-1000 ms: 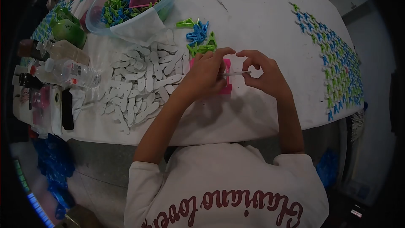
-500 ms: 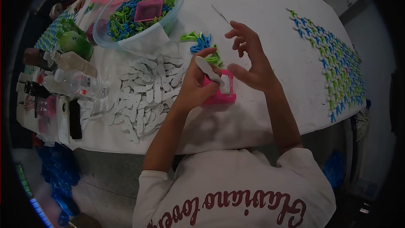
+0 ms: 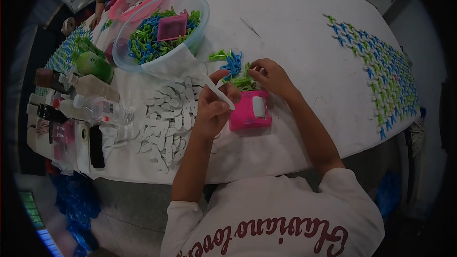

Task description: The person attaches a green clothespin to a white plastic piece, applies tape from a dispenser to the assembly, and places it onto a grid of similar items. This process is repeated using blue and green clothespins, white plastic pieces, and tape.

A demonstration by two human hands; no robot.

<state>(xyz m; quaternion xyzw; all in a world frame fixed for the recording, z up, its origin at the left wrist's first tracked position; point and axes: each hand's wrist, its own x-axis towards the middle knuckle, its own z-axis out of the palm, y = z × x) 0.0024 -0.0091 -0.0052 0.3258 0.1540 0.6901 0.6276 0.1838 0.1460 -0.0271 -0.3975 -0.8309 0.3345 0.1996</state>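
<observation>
My left hand (image 3: 212, 112) pinches a flat white paddle-shaped piece (image 3: 220, 96), which tilts up between thumb and fingers. Reaching over a small pile of green clips (image 3: 243, 84), my right hand (image 3: 271, 77) has its fingertips closed on one of them. Blue clips (image 3: 233, 63) lie just beyond the pile. Close in front of both hands is a pink box (image 3: 245, 112) with a white roller (image 3: 258, 106) set in its top. Many more white pieces (image 3: 169, 123) are heaped left of my left hand.
A clear blue basin (image 3: 207, 9) of clips holds a small pink tray (image 3: 172, 27). Bottles (image 3: 102, 108) and a black phone (image 3: 96, 146) line the left side. Rows of joined clips (image 3: 381, 71) cover the right. A thin pointed tool (image 3: 250, 26) lies ahead. Another person's hand (image 3: 95, 21) rests far left.
My right hand has come down from above the pink box to the green clips, its fingers closing. My left hand has moved slightly left and down, away from the box, still holding the white piece.
</observation>
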